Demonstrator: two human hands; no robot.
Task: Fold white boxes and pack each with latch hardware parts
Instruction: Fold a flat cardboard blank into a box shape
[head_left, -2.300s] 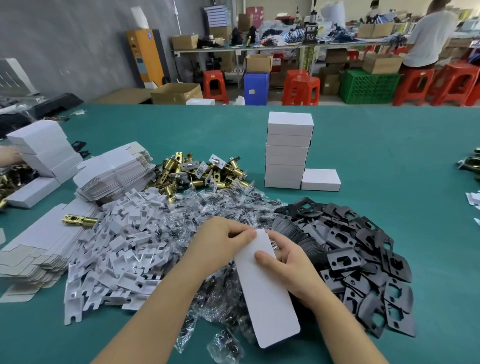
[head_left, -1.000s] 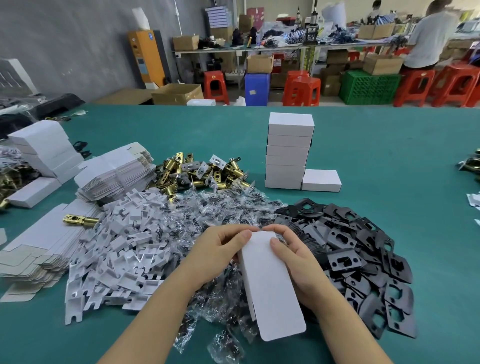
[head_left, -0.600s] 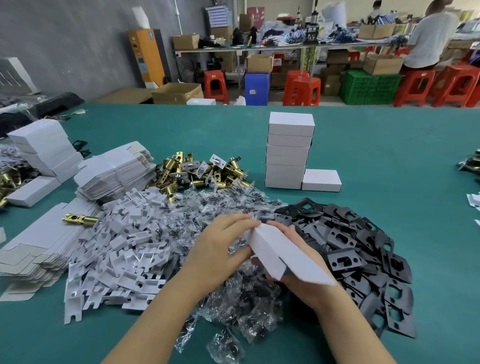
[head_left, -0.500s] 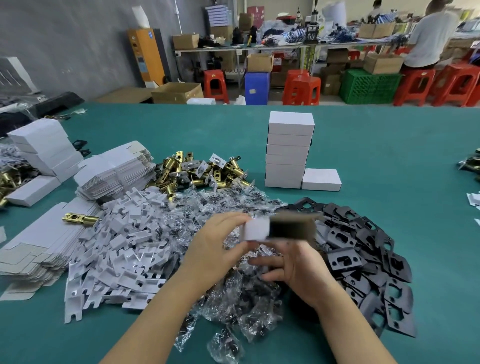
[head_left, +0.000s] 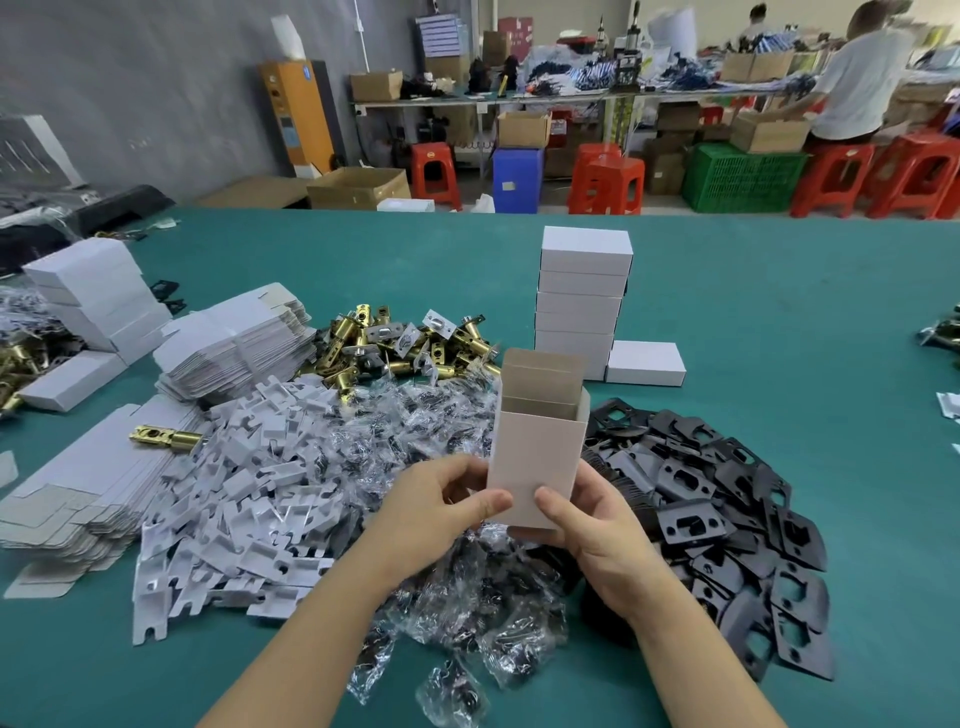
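I hold a white box (head_left: 535, 452) upright over the parts piles, its top end open with the brown flaps standing up. My left hand (head_left: 441, 514) grips its lower left side, thumb on the front face. My right hand (head_left: 587, 525) grips the lower right side and cups its bottom end. Below lie clear bags of screws (head_left: 441, 597), white card inserts (head_left: 234, 499), black strike plates (head_left: 727, 519) and brass latches (head_left: 395, 348). Flat box blanks (head_left: 234, 348) are stacked at the left.
A tall stack of closed white boxes (head_left: 584, 306) stands behind, with one more box (head_left: 645, 364) beside it. More blanks (head_left: 78, 493) and boxes (head_left: 98, 291) lie at the far left on the green table (head_left: 805, 322). A person works at a bench in the back right.
The flat white blank has been opened into a box shape and turned upright. Both hands moved from its top edge to its lower end.
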